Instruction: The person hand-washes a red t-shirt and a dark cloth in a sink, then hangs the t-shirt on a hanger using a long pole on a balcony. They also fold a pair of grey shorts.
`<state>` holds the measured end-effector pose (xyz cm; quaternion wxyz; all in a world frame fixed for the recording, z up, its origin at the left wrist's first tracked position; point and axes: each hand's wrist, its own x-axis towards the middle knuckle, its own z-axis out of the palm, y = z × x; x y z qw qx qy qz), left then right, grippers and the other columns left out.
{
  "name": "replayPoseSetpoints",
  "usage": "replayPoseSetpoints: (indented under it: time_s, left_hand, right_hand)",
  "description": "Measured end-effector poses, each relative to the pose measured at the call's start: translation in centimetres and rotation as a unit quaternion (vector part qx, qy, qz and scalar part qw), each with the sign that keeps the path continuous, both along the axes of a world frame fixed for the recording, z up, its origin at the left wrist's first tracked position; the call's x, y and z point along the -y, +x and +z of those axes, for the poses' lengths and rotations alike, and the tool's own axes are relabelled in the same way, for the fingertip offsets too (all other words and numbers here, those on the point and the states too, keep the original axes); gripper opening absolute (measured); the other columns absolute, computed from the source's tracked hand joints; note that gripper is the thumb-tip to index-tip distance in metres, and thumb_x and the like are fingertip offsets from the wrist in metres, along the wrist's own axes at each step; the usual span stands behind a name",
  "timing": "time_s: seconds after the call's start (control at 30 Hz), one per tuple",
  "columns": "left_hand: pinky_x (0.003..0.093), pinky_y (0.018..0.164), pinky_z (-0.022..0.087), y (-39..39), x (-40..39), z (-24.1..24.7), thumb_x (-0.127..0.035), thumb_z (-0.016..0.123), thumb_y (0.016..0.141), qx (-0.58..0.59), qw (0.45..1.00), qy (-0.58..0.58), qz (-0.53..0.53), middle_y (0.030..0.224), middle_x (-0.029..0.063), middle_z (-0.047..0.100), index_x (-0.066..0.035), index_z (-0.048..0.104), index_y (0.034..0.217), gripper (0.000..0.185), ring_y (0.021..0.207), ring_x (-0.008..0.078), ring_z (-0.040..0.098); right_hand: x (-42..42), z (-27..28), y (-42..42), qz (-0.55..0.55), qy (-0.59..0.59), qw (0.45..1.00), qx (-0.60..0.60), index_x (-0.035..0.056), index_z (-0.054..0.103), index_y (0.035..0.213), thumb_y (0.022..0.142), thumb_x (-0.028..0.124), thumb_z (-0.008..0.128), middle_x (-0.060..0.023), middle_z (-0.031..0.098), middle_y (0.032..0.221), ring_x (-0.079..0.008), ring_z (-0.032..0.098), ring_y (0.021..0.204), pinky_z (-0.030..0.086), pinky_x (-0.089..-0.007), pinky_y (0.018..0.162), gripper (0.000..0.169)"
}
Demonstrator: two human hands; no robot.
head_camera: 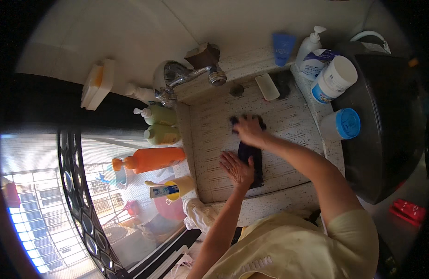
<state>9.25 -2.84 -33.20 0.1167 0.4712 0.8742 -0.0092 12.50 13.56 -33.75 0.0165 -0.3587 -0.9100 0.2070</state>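
A dark cloth item (250, 157), perhaps a sock, lies lengthwise on the ridged floor of a speckled stone laundry sink (214, 139). My right hand (250, 130) is bent over its far end, slightly blurred; the palm side is hidden, so whether the fingers grip the cloth is unclear. Nearer to me, my left hand (237, 169) rests flat at the cloth's left edge. Its fingers are spread over the ridges and the thumb lies on the cloth.
A chrome faucet (186, 78) juts over the far left rim. A white soap dish (267, 87) sits near the drain (236, 90). Bottles, including an orange pump bottle (158, 159), line the left ledge. Tubs (334, 78) and a dark washing machine (378, 122) stand right.
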Motion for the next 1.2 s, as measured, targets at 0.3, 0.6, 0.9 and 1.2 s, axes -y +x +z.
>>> replayPoseSetpoints:
  time_s: [0.3, 0.6, 0.9, 1.2]
  left_hand:
    - [0.0553, 0.106, -0.003, 0.0, -0.2, -1.3, -0.048, 0.039, 0.088, 0.049, 0.995, 0.085, 0.018, 0.145, 0.0251, 0.008, 0.001, 0.015, 0.14, 0.076, 0.136, 0.0374, 0.003]
    - [0.0478, 0.104, 0.02, -0.9, -5.4, 3.1, -0.02, 0.063, 0.078, 0.248, 0.944, 0.199, -0.083, 0.139, 0.0247, 0.026, 0.003, 0.018, 0.138, 0.079, 0.129, 0.0372, 0.022]
    - [0.0314, 0.09, 0.038, 0.5, -6.4, 11.5, -0.031, 0.059, 0.086, 0.582, 0.771, 0.189, 0.176, 0.115, 0.0142, 0.053, 0.005, 0.046, 0.122, 0.053, 0.105, 0.0222, 0.049]
    - [0.0283, 0.084, 0.04, -0.2, -2.3, 14.9, -0.029, 0.05, 0.092, 0.612, 0.733, 0.276, 0.107, 0.106, 0.0041, 0.057, 0.002, 0.052, 0.117, 0.04, 0.093, 0.013, 0.051]
  right_hand:
    - [-0.5, -1.0, -0.7, -0.077, 0.03, 0.985, -0.149, 0.002, 0.059, 0.099, 0.082, 0.034, 0.057, -0.021, 0.054, 0.088, -0.0354, 0.054, 0.082, 0.044, -0.0461, 0.066, 0.036]
    - [-10.9, 3.0, 3.8, -0.322, -0.624, 0.64, -0.312, -0.0001, 0.053, 0.118, 0.073, 0.038, 0.071, -0.0237, 0.019, 0.141, -0.0342, 0.008, 0.134, 0.012, -0.0447, 0.106, 0.061]
    - [-4.3, 13.6, 8.5, -0.198, -0.564, 0.533, -0.598, -0.0009, 0.045, 0.124, 0.086, 0.016, 0.059, -0.0095, 0.057, 0.103, -0.0176, 0.058, 0.092, 0.047, -0.0318, 0.078, 0.044]
    - [7.0, 6.5, 10.1, -0.377, -0.705, 0.535, -0.273, 0.0044, 0.05, 0.117, 0.082, 0.056, 0.052, -0.015, 0.056, 0.108, -0.0255, 0.058, 0.094, 0.052, -0.0378, 0.069, 0.062]
